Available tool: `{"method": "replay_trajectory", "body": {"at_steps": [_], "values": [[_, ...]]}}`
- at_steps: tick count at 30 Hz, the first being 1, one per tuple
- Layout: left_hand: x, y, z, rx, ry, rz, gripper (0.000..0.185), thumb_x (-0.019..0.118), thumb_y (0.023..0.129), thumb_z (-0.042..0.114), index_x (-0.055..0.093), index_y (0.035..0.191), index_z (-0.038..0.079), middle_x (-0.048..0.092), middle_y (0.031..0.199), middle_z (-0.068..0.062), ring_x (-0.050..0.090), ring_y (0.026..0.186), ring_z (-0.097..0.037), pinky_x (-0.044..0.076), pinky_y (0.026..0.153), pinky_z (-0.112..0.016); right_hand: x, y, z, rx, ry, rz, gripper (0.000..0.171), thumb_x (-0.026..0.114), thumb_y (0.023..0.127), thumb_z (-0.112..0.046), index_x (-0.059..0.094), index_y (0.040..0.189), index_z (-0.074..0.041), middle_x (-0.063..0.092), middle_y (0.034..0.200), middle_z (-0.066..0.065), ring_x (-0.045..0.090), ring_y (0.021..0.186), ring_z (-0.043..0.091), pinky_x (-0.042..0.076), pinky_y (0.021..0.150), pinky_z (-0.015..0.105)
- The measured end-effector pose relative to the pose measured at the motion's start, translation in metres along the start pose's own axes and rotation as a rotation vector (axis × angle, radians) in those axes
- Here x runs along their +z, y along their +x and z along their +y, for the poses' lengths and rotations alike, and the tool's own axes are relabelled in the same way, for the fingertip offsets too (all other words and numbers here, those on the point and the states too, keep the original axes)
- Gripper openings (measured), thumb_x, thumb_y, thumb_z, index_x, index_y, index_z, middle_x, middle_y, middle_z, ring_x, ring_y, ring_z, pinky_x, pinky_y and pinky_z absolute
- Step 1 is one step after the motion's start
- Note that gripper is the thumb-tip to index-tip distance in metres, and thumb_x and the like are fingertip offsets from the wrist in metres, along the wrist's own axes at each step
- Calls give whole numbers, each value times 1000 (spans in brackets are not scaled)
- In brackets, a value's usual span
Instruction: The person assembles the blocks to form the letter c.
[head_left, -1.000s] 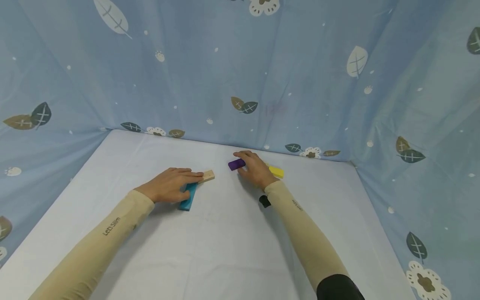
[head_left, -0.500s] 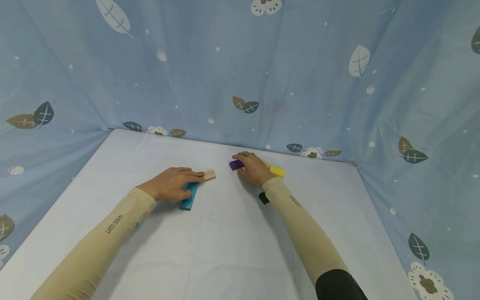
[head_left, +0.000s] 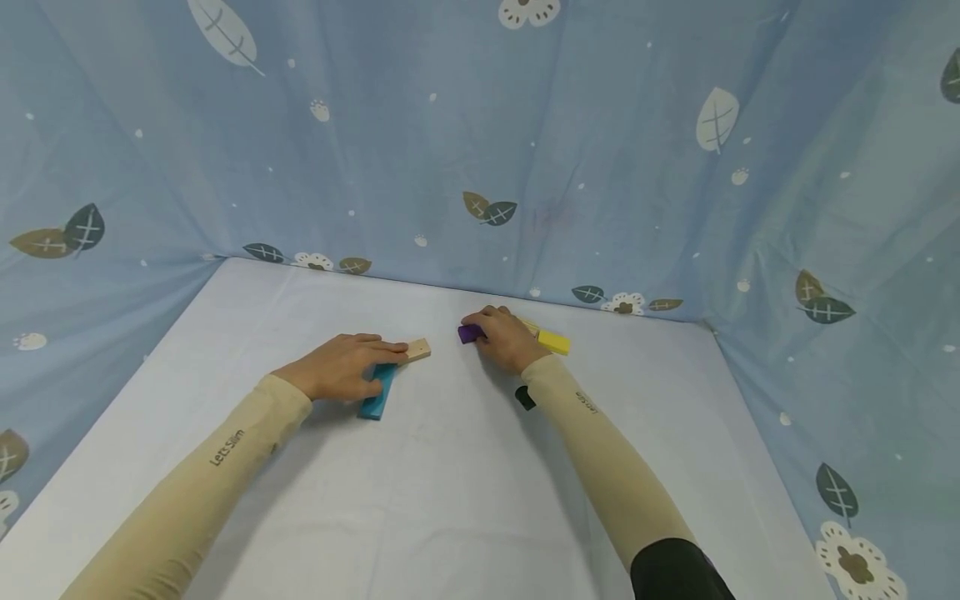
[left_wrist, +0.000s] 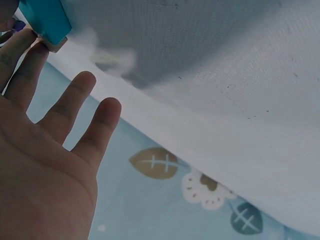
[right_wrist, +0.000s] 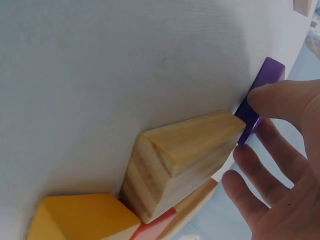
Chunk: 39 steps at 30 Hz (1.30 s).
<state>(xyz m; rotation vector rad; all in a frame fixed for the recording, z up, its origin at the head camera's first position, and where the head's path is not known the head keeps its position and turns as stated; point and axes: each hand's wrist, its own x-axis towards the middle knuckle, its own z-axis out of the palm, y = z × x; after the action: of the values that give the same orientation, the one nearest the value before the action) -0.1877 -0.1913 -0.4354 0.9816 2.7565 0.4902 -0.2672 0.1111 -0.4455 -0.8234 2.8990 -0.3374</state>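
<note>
In the head view my left hand (head_left: 341,368) reaches over a flat blue block (head_left: 380,392), its thumb on the block's near part. Its straight fingertips touch a plain wooden block (head_left: 417,350), which meets the blue one at an angle; the left wrist view shows the blue block (left_wrist: 50,20) beside them. My right hand (head_left: 512,337) pinches a purple block (head_left: 468,334) between thumb and fingers. In the right wrist view, the purple block (right_wrist: 271,71) stands close against the end of a thicker wooden block (right_wrist: 185,145).
A yellow block (head_left: 554,342) lies right of my right hand. Beside the thick wooden block, the right wrist view shows a red piece (right_wrist: 156,227). A small dark object (head_left: 525,397) shows under the right sleeve. A blue patterned curtain (head_left: 420,150) rises behind the white tabletop (head_left: 435,500).
My right fingers have drawn in around the purple block, which is now more covered and slightly lower in view. My left hand stays in place on its blocks.
</note>
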Motion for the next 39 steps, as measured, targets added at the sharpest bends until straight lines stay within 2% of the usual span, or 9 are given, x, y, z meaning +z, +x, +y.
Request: {"method": "replay_trajectory", "body": {"at_steps": [8,16,22,27,32,39], "values": [[1,0,-1,2,10,2,62,59,85,15,55,147,8,49,154,-7,44,137,-46,36,110,-62,-1,-3,0,-27,-33,28,43,65,97,-9,62,139,-17,61,129,6,55,119,22,45,106,35],[6,1,-4,0,12,-6,60,58,86,15,56,146,11,47,155,-6,44,138,-45,35,112,-61,-4,-11,-3,-2,38,46,46,73,93,-20,63,138,-21,61,126,4,57,118,20,46,106,36],[3,1,-3,4,5,-9,60,59,86,15,57,146,11,48,155,-6,44,137,-46,35,111,-62,-4,-20,-12,-12,61,110,47,75,92,-27,63,137,-22,62,121,2,60,107,16,53,94,34],[1,1,-3,10,9,-13,59,60,87,16,57,146,11,48,154,-7,44,138,-45,35,111,-62,-2,-30,-24,-43,116,156,45,74,92,-31,64,135,-23,63,116,-1,61,98,11,55,85,29],[1,2,-5,13,14,-19,59,61,87,17,57,146,11,48,155,-7,44,138,-43,36,111,-62,4,-42,-42,-82,135,122,46,72,93,-34,63,136,-21,62,117,0,61,97,12,56,86,26],[0,3,-5,12,16,-39,59,61,88,18,56,147,12,45,156,-7,43,139,-43,34,111,-63,8,-54,-65,-155,162,109,45,71,93,-36,64,135,-19,63,114,1,62,92,11,54,78,19]]}}
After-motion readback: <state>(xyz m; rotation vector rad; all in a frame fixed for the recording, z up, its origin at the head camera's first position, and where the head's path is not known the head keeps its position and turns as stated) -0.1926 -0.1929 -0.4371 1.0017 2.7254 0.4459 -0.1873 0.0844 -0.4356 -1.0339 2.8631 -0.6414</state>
